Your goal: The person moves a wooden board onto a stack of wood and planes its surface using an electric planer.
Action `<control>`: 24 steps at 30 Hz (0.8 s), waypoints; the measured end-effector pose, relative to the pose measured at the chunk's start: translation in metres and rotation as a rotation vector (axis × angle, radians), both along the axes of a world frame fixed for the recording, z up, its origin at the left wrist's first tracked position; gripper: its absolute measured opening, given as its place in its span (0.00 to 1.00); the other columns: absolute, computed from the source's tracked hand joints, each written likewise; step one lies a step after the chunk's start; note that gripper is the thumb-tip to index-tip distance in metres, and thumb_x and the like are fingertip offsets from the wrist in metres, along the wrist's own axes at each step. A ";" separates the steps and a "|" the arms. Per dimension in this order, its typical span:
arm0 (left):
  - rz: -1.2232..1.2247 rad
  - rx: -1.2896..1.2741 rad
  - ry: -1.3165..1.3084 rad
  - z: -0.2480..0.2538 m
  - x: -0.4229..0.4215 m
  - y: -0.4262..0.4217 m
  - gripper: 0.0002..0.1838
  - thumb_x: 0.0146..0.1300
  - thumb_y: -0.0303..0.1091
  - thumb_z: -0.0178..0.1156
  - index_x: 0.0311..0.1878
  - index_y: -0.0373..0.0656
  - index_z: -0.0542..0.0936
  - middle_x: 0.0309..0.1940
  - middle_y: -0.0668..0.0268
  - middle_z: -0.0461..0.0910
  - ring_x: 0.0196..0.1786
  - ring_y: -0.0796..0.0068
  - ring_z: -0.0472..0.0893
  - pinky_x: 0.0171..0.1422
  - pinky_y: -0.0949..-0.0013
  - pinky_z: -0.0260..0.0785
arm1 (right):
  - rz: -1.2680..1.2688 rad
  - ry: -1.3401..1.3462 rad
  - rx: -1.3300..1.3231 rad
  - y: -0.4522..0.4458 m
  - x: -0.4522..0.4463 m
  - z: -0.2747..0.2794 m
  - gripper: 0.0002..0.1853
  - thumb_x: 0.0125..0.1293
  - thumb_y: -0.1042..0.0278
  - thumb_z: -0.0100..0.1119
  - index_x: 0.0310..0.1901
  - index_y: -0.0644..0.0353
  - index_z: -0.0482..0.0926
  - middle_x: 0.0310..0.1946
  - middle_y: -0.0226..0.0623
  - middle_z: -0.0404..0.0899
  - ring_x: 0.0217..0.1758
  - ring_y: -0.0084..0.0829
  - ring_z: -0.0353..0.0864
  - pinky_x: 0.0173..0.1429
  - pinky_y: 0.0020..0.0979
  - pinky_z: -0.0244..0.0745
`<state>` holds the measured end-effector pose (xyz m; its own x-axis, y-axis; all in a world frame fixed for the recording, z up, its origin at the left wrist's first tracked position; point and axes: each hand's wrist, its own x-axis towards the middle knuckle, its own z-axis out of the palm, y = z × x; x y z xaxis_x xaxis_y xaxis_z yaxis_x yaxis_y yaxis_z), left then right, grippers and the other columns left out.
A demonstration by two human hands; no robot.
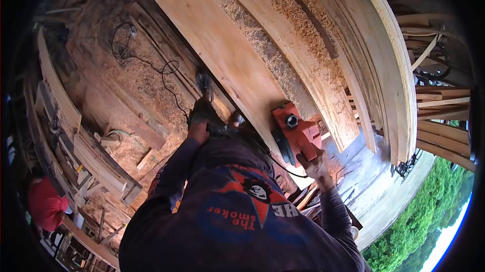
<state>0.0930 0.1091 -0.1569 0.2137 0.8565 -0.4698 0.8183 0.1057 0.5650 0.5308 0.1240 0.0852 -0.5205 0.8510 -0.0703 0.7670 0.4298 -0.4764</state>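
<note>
My right hand point(314, 164) is wrapped around the rear handle of a red electric planer point(303, 133). The planer rests at the near end of a long, pale wooden board point(217, 34), and its black side faces my body. A dark cord point(288, 170) curves from its back. My left hand point(199, 131) is low by my leg, beside dark clothing and a thin black cable. Its fingers are mostly hidden, so I cannot see whether it holds anything.
More planks point(283, 44) lie alongside, covered with curly wood shavings point(283, 4). A looped cable point(164, 72) lies on the shaving-strewn floor. Stacked timber point(444, 115) stands at right and leaning boards point(58, 80) at left. A person in a red shirt point(45, 202) is at lower left.
</note>
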 end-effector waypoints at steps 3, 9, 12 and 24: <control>0.049 -0.132 0.074 0.008 -0.021 0.010 0.18 0.51 0.34 0.64 0.48 0.42 0.81 0.39 0.46 0.84 0.46 0.44 0.83 0.53 0.47 0.75 | -0.120 0.138 -0.182 0.064 -0.040 0.004 0.05 0.56 0.74 0.62 0.33 0.62 0.76 0.26 0.42 0.74 0.25 0.46 0.78 0.26 0.43 0.73; 0.224 -0.267 0.129 -0.001 -0.095 0.004 0.20 0.55 0.39 0.64 0.50 0.43 0.79 0.38 0.43 0.83 0.44 0.43 0.84 0.51 0.45 0.75 | -0.004 0.142 -0.104 0.173 -0.105 -0.020 0.11 0.57 0.68 0.63 0.40 0.62 0.80 0.27 0.43 0.77 0.27 0.44 0.81 0.30 0.40 0.76; 0.317 -0.229 0.116 -0.016 -0.122 -0.004 0.21 0.54 0.43 0.68 0.49 0.44 0.77 0.37 0.45 0.84 0.44 0.41 0.84 0.49 0.46 0.75 | -0.476 0.145 -0.693 0.245 -0.172 -0.001 0.14 0.57 0.68 0.64 0.45 0.61 0.81 0.25 0.42 0.78 0.28 0.44 0.82 0.32 0.39 0.76; 0.671 -0.227 -0.019 0.009 -0.142 0.003 0.16 0.57 0.28 0.60 0.50 0.43 0.80 0.40 0.48 0.85 0.47 0.45 0.85 0.52 0.49 0.76 | 0.143 0.299 -0.165 0.492 -0.357 -0.056 0.05 0.54 0.70 0.61 0.30 0.58 0.84 0.21 0.35 0.81 0.24 0.29 0.83 0.30 0.33 0.79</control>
